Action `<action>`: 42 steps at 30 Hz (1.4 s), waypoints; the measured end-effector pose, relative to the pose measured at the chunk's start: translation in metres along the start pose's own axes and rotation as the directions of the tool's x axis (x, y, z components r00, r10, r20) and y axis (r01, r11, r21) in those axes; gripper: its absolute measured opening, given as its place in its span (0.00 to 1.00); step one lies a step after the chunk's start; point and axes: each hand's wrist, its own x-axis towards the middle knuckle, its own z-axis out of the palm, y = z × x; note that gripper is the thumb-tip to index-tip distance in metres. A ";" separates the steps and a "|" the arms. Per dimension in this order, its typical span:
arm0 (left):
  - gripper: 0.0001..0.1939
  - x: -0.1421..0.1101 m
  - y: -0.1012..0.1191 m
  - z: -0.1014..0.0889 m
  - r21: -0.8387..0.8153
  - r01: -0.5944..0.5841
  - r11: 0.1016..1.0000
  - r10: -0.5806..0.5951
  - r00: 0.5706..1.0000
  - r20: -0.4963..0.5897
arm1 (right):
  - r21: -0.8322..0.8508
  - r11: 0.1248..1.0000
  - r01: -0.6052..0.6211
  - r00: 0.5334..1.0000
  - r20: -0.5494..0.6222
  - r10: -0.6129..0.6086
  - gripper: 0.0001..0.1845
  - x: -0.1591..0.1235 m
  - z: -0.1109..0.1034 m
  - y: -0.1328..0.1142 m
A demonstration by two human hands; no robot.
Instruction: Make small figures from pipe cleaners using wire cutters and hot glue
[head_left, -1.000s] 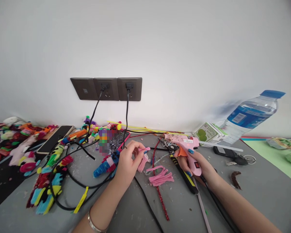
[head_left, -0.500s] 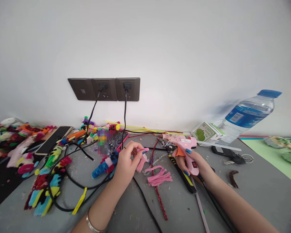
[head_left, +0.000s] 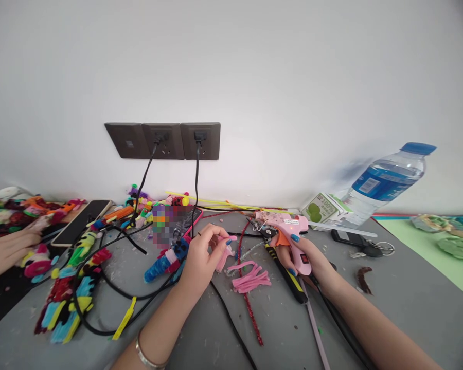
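One co-worker's hand [head_left: 13, 251] farther in; glue gun [head_left: 287, 223] still in right hand [head_left: 314, 259].

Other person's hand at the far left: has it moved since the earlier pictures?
Yes. Judged against the wall sockets, the other person's hand has come in from the left edge, rightward toward the pale-edged phone.
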 end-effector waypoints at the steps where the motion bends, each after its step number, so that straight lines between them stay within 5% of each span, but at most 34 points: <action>1: 0.07 0.000 0.000 0.000 0.006 0.002 1.000 -0.002 1.000 -0.003 | -0.006 1.000 -0.003 1.000 -0.006 0.003 0.27 0.000 0.000 0.000; 42: 0.05 0.002 -0.002 -0.002 0.012 0.095 0.995 -0.092 0.985 -0.148 | 0.036 0.999 -0.017 1.000 -0.025 0.018 0.25 -0.001 0.004 -0.003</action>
